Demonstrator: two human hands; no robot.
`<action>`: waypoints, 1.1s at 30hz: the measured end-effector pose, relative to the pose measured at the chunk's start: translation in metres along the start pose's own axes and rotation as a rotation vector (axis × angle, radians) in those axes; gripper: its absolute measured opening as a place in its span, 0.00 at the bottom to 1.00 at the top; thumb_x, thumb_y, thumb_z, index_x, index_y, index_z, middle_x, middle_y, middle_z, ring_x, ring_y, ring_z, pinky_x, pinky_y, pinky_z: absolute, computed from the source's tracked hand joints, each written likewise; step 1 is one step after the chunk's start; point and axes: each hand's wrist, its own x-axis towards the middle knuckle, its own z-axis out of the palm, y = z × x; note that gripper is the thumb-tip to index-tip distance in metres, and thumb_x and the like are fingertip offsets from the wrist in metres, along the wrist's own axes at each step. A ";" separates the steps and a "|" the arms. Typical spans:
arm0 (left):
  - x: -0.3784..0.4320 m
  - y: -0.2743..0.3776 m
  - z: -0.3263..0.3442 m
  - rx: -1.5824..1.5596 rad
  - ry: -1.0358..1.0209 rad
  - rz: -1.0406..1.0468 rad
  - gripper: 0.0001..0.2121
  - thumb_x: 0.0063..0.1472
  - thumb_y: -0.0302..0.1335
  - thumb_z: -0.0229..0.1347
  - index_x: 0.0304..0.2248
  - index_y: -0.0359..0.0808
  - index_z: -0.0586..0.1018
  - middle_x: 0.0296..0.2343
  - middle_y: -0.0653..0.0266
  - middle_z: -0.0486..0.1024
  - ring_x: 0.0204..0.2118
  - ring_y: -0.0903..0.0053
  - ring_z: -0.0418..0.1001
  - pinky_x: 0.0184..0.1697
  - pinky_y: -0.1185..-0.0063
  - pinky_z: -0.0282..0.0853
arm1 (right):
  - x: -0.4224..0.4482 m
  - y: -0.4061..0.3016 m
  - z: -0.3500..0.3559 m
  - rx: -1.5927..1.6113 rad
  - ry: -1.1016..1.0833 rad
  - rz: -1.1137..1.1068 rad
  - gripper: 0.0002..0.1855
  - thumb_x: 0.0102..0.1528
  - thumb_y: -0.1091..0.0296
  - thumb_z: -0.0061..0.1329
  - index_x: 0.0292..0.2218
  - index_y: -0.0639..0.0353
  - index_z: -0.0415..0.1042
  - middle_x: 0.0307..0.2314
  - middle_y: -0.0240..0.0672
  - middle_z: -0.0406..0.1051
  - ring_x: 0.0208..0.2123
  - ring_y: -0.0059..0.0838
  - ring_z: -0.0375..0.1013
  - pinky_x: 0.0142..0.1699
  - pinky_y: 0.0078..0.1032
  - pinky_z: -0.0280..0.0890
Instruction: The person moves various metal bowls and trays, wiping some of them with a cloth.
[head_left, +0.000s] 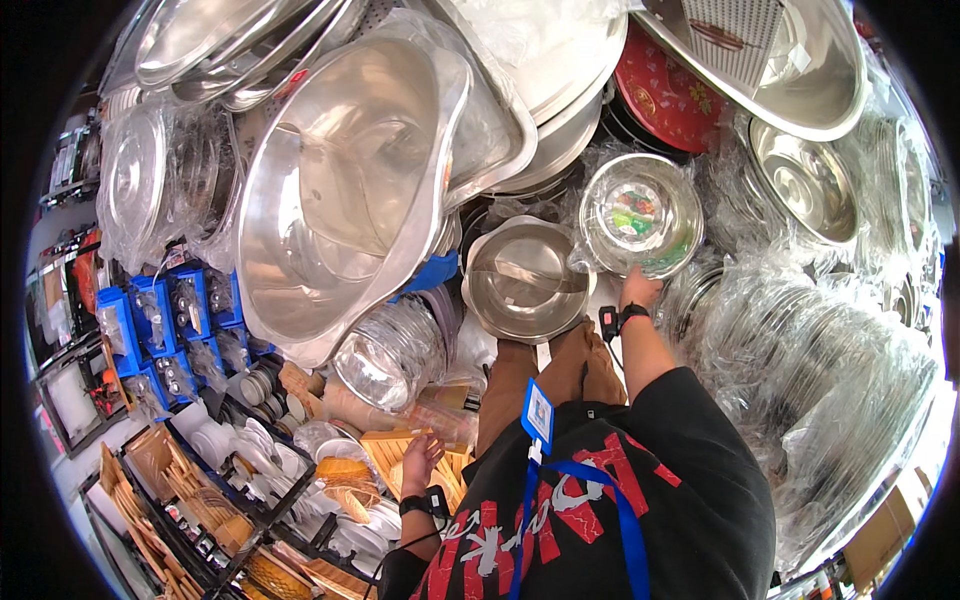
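Note:
My right hand (640, 289) grips the near rim of a round stainless-steel basin (679, 191); some of its fingers are hidden at the rim. A colourful label lies on the basin's bottom, and clear plastic film clings near its edge. Left of it, in front of my legs, sits a steel hot-pot pan (510, 289) with a divider across its middle. My left hand (421, 457) hangs low at my side with slightly curled fingers and holds nothing. Beneath or behind that hand is a slatted wooden tray (390, 450); contact cannot be judged.
A large steel basin (360, 187) leans at left. Plastic-wrapped stacks of metal plates (825, 390) line the right. A red patterned tray (664, 90) stands behind. Blue bins (154, 315), woven baskets (349, 484) and white dishes (259, 450) fill the lower-left shelves.

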 end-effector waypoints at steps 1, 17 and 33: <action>0.001 -0.001 0.001 -0.012 0.013 -0.012 0.13 0.60 0.33 0.43 0.40 0.33 0.66 0.38 0.60 0.69 0.41 0.70 0.69 0.42 0.75 0.66 | 0.001 -0.004 0.001 0.004 0.000 -0.008 0.34 0.44 0.55 0.50 0.46 0.71 0.56 0.42 0.60 0.59 0.45 0.51 0.60 0.50 0.38 0.56; -0.011 -0.009 0.004 -0.040 0.049 0.000 0.11 0.58 0.33 0.44 0.38 0.35 0.70 0.36 0.62 0.72 0.38 0.75 0.70 0.38 0.80 0.66 | -0.030 -0.111 0.068 -0.329 -0.208 -0.782 0.57 0.37 0.48 0.57 0.56 0.63 0.35 0.51 0.57 0.48 0.50 0.60 0.51 0.53 0.44 0.51; -0.021 -0.052 -0.002 -0.055 0.159 -0.147 0.10 0.58 0.30 0.44 0.37 0.33 0.68 0.38 0.61 0.71 0.38 0.73 0.71 0.37 0.78 0.69 | 0.055 -0.108 0.164 -0.413 -0.448 -0.679 0.21 0.38 0.64 0.46 0.29 0.76 0.69 0.28 0.57 0.69 0.35 0.48 0.70 0.39 0.31 0.64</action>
